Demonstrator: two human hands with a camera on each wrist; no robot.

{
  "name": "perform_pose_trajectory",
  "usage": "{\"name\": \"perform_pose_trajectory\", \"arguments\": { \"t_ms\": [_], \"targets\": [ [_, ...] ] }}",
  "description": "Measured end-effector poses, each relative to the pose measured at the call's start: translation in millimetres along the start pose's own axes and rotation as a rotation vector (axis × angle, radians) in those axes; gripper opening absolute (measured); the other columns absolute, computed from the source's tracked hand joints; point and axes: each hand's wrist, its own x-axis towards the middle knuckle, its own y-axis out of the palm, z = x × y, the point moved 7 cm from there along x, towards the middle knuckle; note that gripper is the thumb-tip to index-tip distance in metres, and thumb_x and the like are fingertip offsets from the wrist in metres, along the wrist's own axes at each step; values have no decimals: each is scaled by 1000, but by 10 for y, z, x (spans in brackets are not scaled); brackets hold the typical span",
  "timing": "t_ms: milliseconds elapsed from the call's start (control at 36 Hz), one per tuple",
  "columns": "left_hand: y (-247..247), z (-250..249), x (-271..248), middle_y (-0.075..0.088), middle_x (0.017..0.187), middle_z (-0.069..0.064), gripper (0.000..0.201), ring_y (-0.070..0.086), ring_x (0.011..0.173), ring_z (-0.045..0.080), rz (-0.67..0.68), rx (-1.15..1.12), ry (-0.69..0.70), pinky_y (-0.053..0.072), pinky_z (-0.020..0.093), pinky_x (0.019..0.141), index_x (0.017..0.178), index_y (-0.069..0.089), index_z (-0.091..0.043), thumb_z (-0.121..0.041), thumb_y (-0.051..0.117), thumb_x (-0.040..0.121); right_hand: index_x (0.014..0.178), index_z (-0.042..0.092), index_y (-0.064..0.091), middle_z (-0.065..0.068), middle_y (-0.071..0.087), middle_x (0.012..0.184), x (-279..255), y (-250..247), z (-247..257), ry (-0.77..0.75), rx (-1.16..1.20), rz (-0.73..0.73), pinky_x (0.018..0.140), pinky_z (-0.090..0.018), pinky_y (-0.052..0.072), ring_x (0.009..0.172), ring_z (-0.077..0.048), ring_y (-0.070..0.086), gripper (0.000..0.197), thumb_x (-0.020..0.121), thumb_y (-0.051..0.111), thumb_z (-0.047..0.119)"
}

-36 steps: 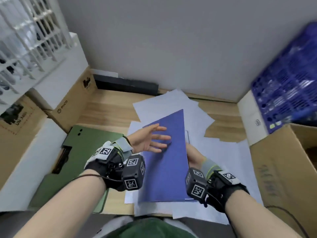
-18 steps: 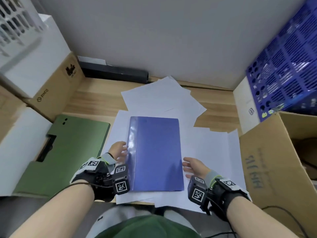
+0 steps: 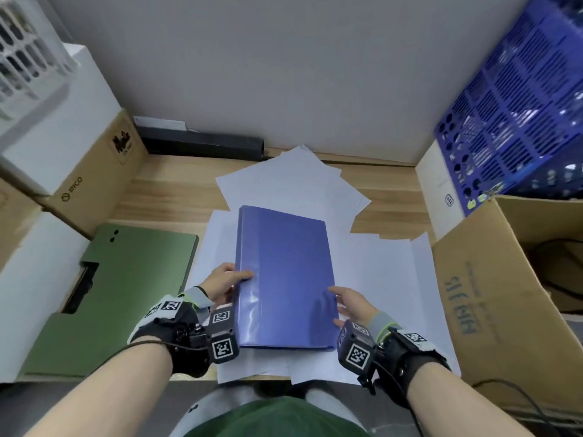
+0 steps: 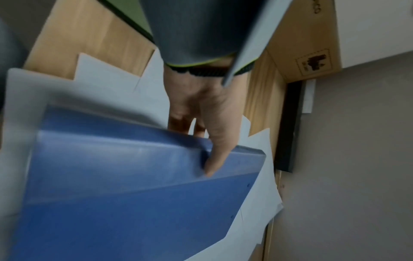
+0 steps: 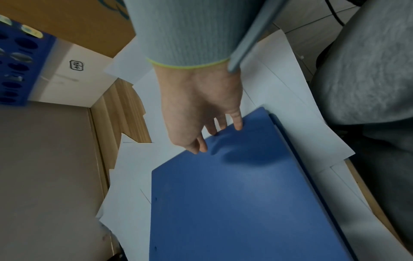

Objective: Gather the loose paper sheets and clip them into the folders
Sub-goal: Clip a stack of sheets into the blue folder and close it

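Wooden desk [image 3: 176, 190] strewn with loose white paper sheets [image 3: 378, 279]: the blue folder [image 3: 284, 279], open a second ago, now lies closed on them near the front edge, left hand [image 3: 220, 280] pinching its spine, right hand [image 3: 353, 302] resting relaxed fingers on its cover, clipping seemingly done.

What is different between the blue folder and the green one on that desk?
The blue folder lies on the loose paper sheets between both hands: the left hand grips its spine edge, and the right hand touches its other side. The green folder lies untouched to the left, mostly on bare desk. The blue one looks glossy, the green one matt. Both are closed and flat.
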Motion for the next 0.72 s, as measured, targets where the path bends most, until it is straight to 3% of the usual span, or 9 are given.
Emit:
{"name": "perform_pose_trajectory", "arguments": {
  "t_ms": [56,139,194,250,306,389,500,611,722],
  "targets": [
    [83,-46,-82,64,103,17,37,63,85,28,67,19,-3,53,42,81,111,49,-8,-8,71,82,123,10,49,-7,50,115,-33,16,7,-1,24,-23,70,-34,43,102,-22,49,28,98,47,23],
    [39,-101,-155,64,92,14,32,62,74,23,80,54,28,56,32,64,112,47,-9,0,64,86,141,10,40,-19,35,147,-156,104,-6,-19,44,-53,89,-45,44,136,-32,35,45,99,45,24],
    [-47,-164,-161,61,84,12,29,57,66,21,37,43,57,53,27,55,112,48,-10,2,59,88,135,16,43,-13,33,149,-210,184,-52,-21,46,-52,81,-38,46,136,-27,34,39,98,46,26],
    [-123,-267,-155,60,82,12,30,55,65,22,-8,10,113,47,28,59,115,50,-12,0,59,89,126,20,46,-3,35,147,-212,221,-111,-28,7,-61,94,-36,37,133,-21,34,31,97,48,27],
    [-181,-386,-159,61,82,9,34,55,66,21,-13,-21,173,45,26,61,121,52,-15,-6,59,89,133,17,43,1,38,143,-215,229,-189,-42,-48,-95,106,-41,26,134,-22,32,40,96,50,31],
    [-234,-602,-198,62,80,3,26,59,57,14,-13,-112,243,45,17,45,115,53,-17,-5,56,92,139,7,40,-3,43,131,-230,208,-238,-68,-83,-137,110,-42,27,125,-26,40,58,93,55,41],
    [-196,-855,-201,60,85,0,21,55,69,15,35,-257,287,47,15,42,107,53,-20,-4,51,94,126,18,45,-2,60,123,-333,378,-198,-91,25,21,99,-40,47,110,-20,60,51,90,52,54],
    [19,-1054,-135,59,85,-3,20,55,71,13,101,-315,312,48,20,50,101,56,-23,-6,48,96,122,19,56,2,69,118,-417,536,89,-229,208,153,89,-36,52,107,-19,66,46,90,52,52],
    [303,-1221,-82,63,90,-6,30,59,74,12,129,-335,356,47,15,46,118,55,-26,-6,46,96,124,11,53,-8,68,117,-412,543,381,-299,318,131,75,-33,55,99,-23,70,42,94,52,42]
  ]
}}
